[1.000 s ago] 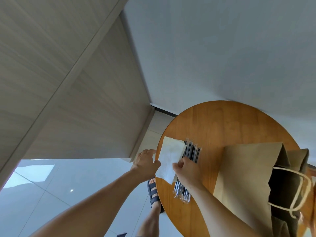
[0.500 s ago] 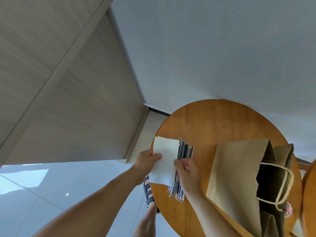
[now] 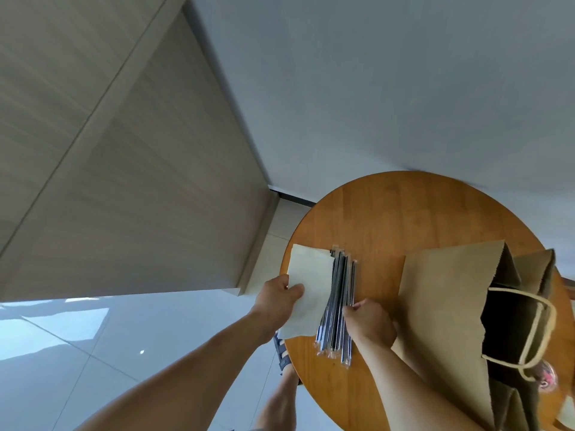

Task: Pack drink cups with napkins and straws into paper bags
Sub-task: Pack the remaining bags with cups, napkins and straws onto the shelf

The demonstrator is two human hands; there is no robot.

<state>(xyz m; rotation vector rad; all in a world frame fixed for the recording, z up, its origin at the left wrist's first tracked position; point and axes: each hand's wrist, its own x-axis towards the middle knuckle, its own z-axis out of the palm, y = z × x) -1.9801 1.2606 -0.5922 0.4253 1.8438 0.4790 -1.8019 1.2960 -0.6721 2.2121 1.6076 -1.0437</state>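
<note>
The left grip (image 3: 277, 298) is pinching a white napkin (image 3: 309, 287) at the round worktop's (image 3: 389, 219) left edge. Just right, the right grip (image 3: 368, 321) is pinching wrapped straws (image 3: 337, 293) lying on the worktop. Farther right, a brown paper bag (image 3: 441, 306) is lying sideways, its mouth gaping open.
</note>
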